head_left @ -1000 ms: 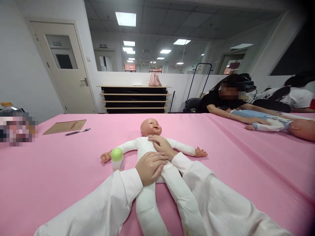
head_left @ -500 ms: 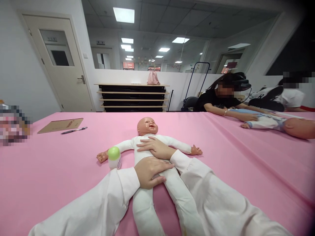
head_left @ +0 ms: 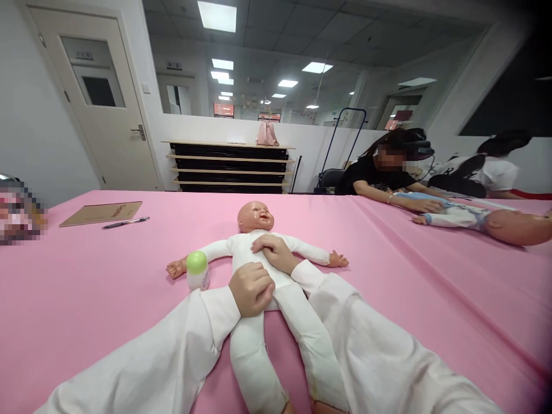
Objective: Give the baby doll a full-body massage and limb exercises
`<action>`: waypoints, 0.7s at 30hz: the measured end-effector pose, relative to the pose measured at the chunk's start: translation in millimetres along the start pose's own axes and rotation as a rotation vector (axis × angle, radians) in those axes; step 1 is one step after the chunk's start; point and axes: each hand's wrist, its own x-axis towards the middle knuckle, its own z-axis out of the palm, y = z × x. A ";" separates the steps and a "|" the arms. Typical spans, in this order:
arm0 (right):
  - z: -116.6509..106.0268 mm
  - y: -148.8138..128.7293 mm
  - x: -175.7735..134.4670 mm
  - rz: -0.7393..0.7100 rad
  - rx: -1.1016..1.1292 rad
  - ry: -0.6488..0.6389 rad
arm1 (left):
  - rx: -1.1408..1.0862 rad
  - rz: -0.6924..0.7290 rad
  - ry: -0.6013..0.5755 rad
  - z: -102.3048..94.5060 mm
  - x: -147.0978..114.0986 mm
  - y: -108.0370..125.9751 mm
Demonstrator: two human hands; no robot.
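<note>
A baby doll [head_left: 241, 250] with a white cloth body lies on its back, head away from me and arms spread. My left hand [head_left: 252, 289] rests on its lower belly, fingers curled into a loose fist with nothing visible in them. On the doll's chest lies my right hand [head_left: 278, 254], fingers bent but not closed, their tips against the white cloth. Beside the doll's arm, left of my left hand, stands a white bottle with a green cap [head_left: 197, 270].
A pink cloth covers the table [head_left: 107, 305]. A brown notebook [head_left: 101, 213] and a pen [head_left: 126, 222] lie at the left. Across the table on the right, a person [head_left: 379, 169] in a headset has their hands on another doll [head_left: 517, 227]. Behind stands a low shelf [head_left: 230, 167].
My left hand's stretched fingers have curled into a loose fist, and the hand has shifted slightly up and left. My right hand's fingers have bent and drawn in on the doll's chest.
</note>
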 end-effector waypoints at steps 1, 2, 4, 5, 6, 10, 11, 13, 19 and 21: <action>-0.8 -2.1 2.0 -0.045 -0.024 -0.126 | -0.050 0.049 -0.037 0.1 1.1 0.5; -1.6 -4.0 4.3 -0.075 -0.062 -0.242 | -0.105 0.085 -0.082 0.2 2.4 0.9; -3.2 -7.4 8.8 -0.089 -0.154 -0.412 | -0.199 0.105 -0.183 0.2 5.5 1.0; -4.1 -8.6 10.7 -0.082 -0.192 -0.461 | -0.222 0.097 -0.236 0.1 6.9 0.9; -5.0 -9.4 12.3 -0.073 -0.219 -0.490 | -0.227 0.085 -0.290 0.1 8.1 0.6; -5.0 -7.4 15.3 -0.017 -0.268 -0.415 | -0.140 0.002 -0.418 -0.2 10.5 0.5; -3.6 -5.5 15.3 0.002 -0.268 -0.362 | -0.120 -0.029 -0.412 -0.2 10.5 1.0; 0.7 -0.1 14.4 0.039 -0.248 -0.226 | -0.095 -0.091 -0.377 -0.4 9.9 1.9; 8.7 16.0 3.5 0.200 -0.030 0.169 | -0.056 -0.300 -0.229 2.1 2.3 -6.7; 6.8 15.9 -1.4 0.236 -0.005 0.192 | -0.004 -0.412 -0.173 5.3 -1.7 -12.4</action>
